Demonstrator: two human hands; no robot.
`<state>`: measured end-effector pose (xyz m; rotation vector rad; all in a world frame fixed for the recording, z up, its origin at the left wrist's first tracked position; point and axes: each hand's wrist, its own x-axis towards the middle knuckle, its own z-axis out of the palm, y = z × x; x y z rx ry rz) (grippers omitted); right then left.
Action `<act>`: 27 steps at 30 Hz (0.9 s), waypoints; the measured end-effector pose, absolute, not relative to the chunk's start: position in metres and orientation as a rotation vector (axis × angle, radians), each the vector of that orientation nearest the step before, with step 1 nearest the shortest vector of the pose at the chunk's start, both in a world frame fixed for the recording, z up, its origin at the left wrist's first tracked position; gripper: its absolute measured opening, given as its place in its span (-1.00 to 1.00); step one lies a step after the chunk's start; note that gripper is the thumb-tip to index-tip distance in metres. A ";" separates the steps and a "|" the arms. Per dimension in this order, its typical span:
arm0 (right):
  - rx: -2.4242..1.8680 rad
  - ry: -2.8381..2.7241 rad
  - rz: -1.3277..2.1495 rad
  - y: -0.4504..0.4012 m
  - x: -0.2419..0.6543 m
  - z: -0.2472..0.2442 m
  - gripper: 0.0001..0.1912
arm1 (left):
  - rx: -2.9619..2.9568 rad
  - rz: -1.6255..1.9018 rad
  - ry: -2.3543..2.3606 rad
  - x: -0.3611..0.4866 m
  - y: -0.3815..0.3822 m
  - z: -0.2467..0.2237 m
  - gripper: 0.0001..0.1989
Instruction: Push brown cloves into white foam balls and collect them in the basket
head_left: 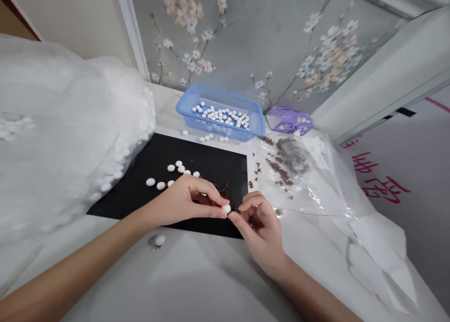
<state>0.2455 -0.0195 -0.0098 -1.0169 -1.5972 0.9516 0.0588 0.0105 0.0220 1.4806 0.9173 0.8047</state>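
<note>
My left hand [186,198] pinches a small white ball [226,209] between thumb and forefinger, above the right part of a black mat [207,224]. Close against the ball's right side are the thumb and curled fingers of my right hand [262,228], closed around a small brown piece that is mostly hidden. Beneath my left hand lies a pile of brown pieces [224,188], partly covered. Several white balls [150,182] rest on the mat's left half, some with brown bits attached. One ball with brown prongs [160,240] stands on the table in front of the mat.
A blue basket [220,131] of white balls stands behind the mat, with loose balls before it. To the right are a clear plastic bag [316,190] with brown pieces and a purple packet [291,120]. A bulky white bag [70,139] fills the left side.
</note>
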 end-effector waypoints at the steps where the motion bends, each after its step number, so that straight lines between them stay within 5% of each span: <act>1: -1.012 -1.594 0.967 -0.019 0.245 -0.010 -0.86 | 1.468 0.799 0.913 0.059 0.010 0.022 -0.88; 12: -1.030 -1.611 1.094 -0.014 0.244 -0.010 -0.81 | 1.446 0.709 0.894 0.055 0.012 0.017 -0.88; 27: -1.098 -2.008 0.577 -0.020 0.244 -0.014 -0.87 | 2.175 0.534 1.369 -0.007 0.043 0.037 -0.75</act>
